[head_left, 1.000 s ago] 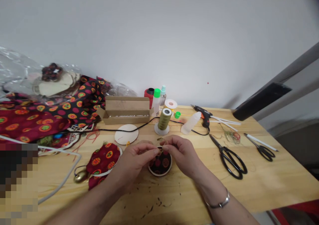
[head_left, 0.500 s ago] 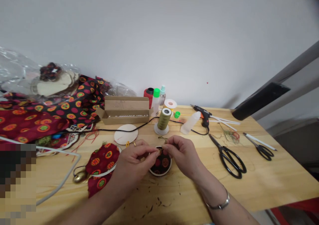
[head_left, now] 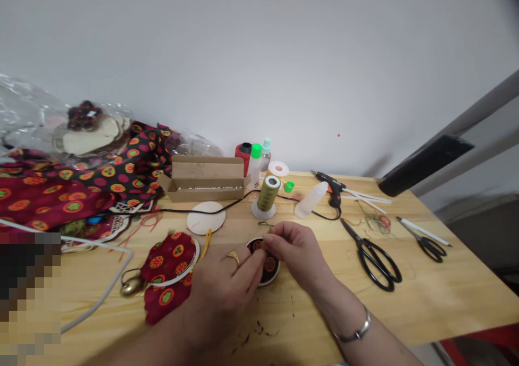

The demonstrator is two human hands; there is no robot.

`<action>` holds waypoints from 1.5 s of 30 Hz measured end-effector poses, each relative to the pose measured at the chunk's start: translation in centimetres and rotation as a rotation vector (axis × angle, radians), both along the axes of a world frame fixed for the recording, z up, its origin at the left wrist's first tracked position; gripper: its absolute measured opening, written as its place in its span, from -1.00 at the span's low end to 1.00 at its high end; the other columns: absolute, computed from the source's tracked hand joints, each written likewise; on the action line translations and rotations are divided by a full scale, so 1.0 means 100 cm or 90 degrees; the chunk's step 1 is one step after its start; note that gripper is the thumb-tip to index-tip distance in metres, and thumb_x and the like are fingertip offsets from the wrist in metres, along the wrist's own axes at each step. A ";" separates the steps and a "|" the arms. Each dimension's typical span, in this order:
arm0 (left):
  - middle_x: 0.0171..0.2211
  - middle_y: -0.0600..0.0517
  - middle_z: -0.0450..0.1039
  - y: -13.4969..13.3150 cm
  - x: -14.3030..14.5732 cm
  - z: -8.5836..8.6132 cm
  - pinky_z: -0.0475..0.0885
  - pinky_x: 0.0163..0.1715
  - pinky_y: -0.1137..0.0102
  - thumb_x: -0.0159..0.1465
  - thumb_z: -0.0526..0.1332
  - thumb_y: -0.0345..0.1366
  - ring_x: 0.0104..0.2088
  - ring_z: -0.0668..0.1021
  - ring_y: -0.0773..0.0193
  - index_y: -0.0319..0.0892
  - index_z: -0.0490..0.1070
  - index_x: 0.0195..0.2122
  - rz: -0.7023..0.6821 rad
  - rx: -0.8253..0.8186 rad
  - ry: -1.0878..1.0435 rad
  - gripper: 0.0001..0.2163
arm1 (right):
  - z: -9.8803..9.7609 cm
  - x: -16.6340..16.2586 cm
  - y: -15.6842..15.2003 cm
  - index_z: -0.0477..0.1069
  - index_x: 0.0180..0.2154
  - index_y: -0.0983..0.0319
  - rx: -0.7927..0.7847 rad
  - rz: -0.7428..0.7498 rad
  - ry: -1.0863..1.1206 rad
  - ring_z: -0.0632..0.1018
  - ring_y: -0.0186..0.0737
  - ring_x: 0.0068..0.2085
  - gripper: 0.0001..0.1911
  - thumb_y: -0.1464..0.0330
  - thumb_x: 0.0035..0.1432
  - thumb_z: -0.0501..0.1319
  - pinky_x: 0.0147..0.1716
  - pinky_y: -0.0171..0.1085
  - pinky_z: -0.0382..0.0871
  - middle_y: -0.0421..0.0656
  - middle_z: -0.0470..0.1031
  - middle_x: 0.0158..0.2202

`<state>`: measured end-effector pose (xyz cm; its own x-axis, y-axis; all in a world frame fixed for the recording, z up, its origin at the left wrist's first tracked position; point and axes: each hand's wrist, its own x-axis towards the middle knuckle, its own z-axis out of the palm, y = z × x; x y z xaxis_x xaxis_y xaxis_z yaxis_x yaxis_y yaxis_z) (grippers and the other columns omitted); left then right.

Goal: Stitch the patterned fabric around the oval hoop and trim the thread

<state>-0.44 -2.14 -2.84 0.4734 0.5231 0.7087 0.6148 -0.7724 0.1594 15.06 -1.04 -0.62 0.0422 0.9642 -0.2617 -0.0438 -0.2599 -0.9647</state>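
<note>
A small round disc covered in dark patterned fabric lies on the wooden table in front of me. My left hand, with a gold ring, lies over its left side, fingers curled down on it. My right hand is closed in a pinch just above the disc's top edge, on something thin that I cannot make out. A larger red fabric-covered piece with a gold bell lies to the left.
An olive thread spool, glue bottles, a glue gun, a cardboard box and a wooden disc stand behind. Two black scissors lie right. Patterned fabric is heaped left.
My left hand has dropped from the pinch it shared with the right hand and now rests on the disc's left side. The right hand has stayed nearly in place.
</note>
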 end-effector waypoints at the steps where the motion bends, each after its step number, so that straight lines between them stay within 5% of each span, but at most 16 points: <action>1: -0.57 0.01 0.44 0.000 0.000 0.000 0.26 -0.54 0.40 0.17 0.18 -0.48 -0.55 0.45 0.28 -0.27 0.47 -0.33 -0.008 0.026 0.014 -0.91 | 0.000 -0.001 0.000 0.33 -0.60 0.27 -0.003 -0.003 0.013 0.31 -0.46 -0.67 -0.81 0.31 -0.15 0.28 -0.67 -0.43 0.19 -0.30 0.37 -0.69; 6: -0.57 0.00 0.41 -0.001 0.002 -0.006 0.27 -0.54 0.35 0.13 0.22 -0.51 -0.53 0.43 0.23 -0.34 0.44 -0.29 -0.021 0.071 0.086 -0.89 | -0.004 -0.006 0.000 0.30 -0.60 0.26 -0.034 0.006 0.058 0.28 -0.48 -0.71 -0.80 0.30 -0.16 0.27 -0.71 -0.44 0.15 -0.31 0.35 -0.70; 12: -0.55 0.02 0.41 -0.004 0.005 0.004 0.31 -0.51 0.35 0.16 0.18 -0.48 -0.52 0.44 0.25 -0.26 0.42 -0.38 -0.085 -0.032 0.031 -0.95 | -0.006 -0.006 -0.001 0.27 -0.58 0.25 -0.015 0.008 0.042 0.26 -0.49 -0.70 -0.80 0.30 -0.14 0.26 -0.71 -0.44 0.14 -0.34 0.31 -0.70; 14: -0.48 0.01 0.42 -0.003 0.003 0.012 0.32 -0.50 0.40 0.20 0.14 -0.43 -0.49 0.45 0.29 -0.23 0.41 -0.36 -0.103 -0.182 -0.055 -0.93 | -0.006 -0.004 -0.001 0.27 -0.56 0.25 -0.006 0.006 0.034 0.27 -0.48 -0.69 -0.80 0.30 -0.13 0.26 -0.69 -0.43 0.16 -0.34 0.31 -0.69; 20: -0.29 -0.01 0.49 0.011 -0.001 0.022 0.40 -0.28 0.42 0.26 0.09 -0.29 -0.28 0.51 0.27 -0.19 0.42 -0.26 0.020 -0.562 -0.344 -0.85 | -0.010 -0.001 0.001 0.27 -0.55 0.24 0.044 0.016 -0.054 0.30 -0.43 -0.65 -0.83 0.31 -0.08 0.23 -0.66 -0.40 0.18 -0.32 0.30 -0.66; 27: -0.38 0.05 0.59 0.017 0.005 0.029 0.39 -0.51 0.51 0.02 0.32 -0.32 -0.50 0.52 0.36 -0.20 0.50 -0.25 0.052 -0.944 -0.484 -0.76 | -0.011 -0.001 -0.004 0.30 -0.54 0.23 0.153 0.033 -0.208 0.35 -0.38 -0.56 -0.87 0.37 0.00 0.19 -0.57 -0.39 0.24 -0.29 0.33 -0.63; 31: -0.50 0.08 0.56 0.018 0.004 0.028 0.23 -0.69 0.59 -0.04 0.35 -0.37 -0.69 0.36 0.52 -0.22 0.52 -0.24 -0.009 -1.088 -0.565 -0.72 | -0.012 -0.002 -0.006 0.31 -0.51 0.22 0.157 0.066 -0.241 0.37 -0.37 -0.55 -0.88 0.38 0.04 0.17 -0.57 -0.40 0.24 -0.28 0.35 -0.62; 39: -0.33 0.01 0.59 0.022 0.001 0.018 0.36 -0.46 0.55 0.07 0.29 -0.33 -0.34 0.56 0.30 -0.18 0.53 -0.19 -0.150 -1.079 -0.473 -0.75 | -0.013 -0.002 -0.007 0.32 -0.52 0.22 0.148 0.099 -0.211 0.39 -0.39 -0.55 -0.89 0.40 0.03 0.17 -0.56 -0.42 0.28 -0.28 0.37 -0.61; 45: -0.34 0.04 0.59 0.018 0.002 0.021 0.42 -0.25 0.39 0.12 0.22 -0.31 -0.28 0.56 0.19 -0.14 0.54 -0.20 -0.100 -0.935 -0.384 -0.77 | -0.010 -0.002 -0.006 0.32 -0.50 0.21 0.115 0.117 -0.167 0.40 -0.38 -0.58 -0.90 0.39 0.05 0.16 -0.59 -0.41 0.28 -0.27 0.41 -0.61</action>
